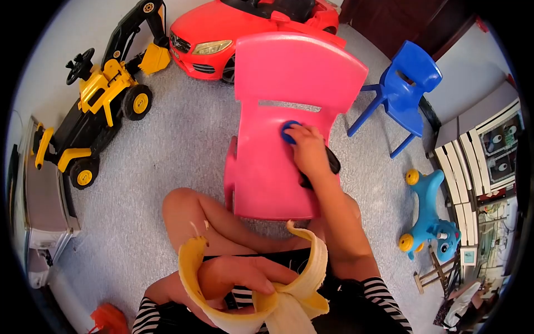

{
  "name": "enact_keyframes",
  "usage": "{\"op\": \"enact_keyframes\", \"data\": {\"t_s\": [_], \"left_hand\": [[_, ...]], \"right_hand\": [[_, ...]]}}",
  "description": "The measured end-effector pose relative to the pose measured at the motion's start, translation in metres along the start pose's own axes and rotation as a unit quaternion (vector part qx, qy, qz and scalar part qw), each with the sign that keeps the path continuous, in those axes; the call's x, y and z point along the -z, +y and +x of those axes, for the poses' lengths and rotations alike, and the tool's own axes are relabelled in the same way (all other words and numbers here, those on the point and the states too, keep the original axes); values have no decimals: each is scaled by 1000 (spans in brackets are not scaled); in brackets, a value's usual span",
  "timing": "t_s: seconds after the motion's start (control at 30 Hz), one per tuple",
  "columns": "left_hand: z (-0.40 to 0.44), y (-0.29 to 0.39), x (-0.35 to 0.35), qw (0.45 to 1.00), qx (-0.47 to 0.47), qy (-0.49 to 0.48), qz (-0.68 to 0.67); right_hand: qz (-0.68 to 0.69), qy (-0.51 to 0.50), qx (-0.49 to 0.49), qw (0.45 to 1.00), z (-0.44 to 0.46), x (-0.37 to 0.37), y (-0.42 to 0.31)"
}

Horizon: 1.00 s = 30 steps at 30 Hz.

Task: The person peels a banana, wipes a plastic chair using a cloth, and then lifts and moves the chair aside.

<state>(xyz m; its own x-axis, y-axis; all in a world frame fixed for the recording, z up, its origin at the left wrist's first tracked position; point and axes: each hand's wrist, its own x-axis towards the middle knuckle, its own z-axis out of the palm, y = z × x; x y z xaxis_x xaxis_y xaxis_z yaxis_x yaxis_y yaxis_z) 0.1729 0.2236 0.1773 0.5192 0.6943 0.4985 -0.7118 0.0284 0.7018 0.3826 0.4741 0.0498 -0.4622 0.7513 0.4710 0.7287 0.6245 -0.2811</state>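
1. Left hand (pixel 236 276) grips banana peel (pixel 192 267), long axis bowed, strips (pixel 314 267) splaying right, before the front edge of the pink chair seat (pixel 267 183)
2. Right hand (pixel 309 149) clasps blue disc (pixel 285 133) toward the seat's rear edge, its facing hard to tell

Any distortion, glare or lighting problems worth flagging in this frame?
Head view: strong wide-angle distortion, the cabinet at right leaning; head view: black, rounded picture corners; head view: soft sheen on the pink chair, detail not washed out; head view: fairly even light, the banana peel clearly readable.
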Motion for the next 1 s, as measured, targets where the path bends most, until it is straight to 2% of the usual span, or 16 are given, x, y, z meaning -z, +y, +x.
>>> {"op": "enact_keyframes", "data": {"t_s": [0.07,0.17,0.3,0.4,0.5,0.57,0.67,0.73,0.8,0.87,0.9,1.0], "left_hand": [[2,-2,-2,999,-24,-6,-34],[7,1,1,999,-13,-14,-45],[-9,-31,27,997,-1,-64,-41],[-16,-30,24,997,41,66,10],[0,-10,16,971,95,200,87],[9,-12,21,954,104,240,148],[11,-32,36,955,73,264,116],[17,-37,42,958,48,279,46],[18,-37,40,957,30,286,40],[12,-29,39,937,57,325,117],[8,-26,39,937,58,324,117],[-12,-23,45,918,-11,387,87]], "right_hand": [[36,-29,30,998,3,-9,-22],[93,-60,62,992,-23,-1,-66],[161,-108,81,978,-68,35,-83],[139,-123,63,981,-82,57,-55],[103,-104,29,989,-68,67,-27],[87,-93,-23,992,-48,50,-2],[23,-65,-17,997,-8,16,8],[20,-8,23,999,3,-6,-7],[59,-39,44,997,-2,-17,-33],[131,-46,71,988,-19,0,-65],[125,-54,83,987,-33,1,-71],[177,-138,83,971,-66,33,-81]]}}
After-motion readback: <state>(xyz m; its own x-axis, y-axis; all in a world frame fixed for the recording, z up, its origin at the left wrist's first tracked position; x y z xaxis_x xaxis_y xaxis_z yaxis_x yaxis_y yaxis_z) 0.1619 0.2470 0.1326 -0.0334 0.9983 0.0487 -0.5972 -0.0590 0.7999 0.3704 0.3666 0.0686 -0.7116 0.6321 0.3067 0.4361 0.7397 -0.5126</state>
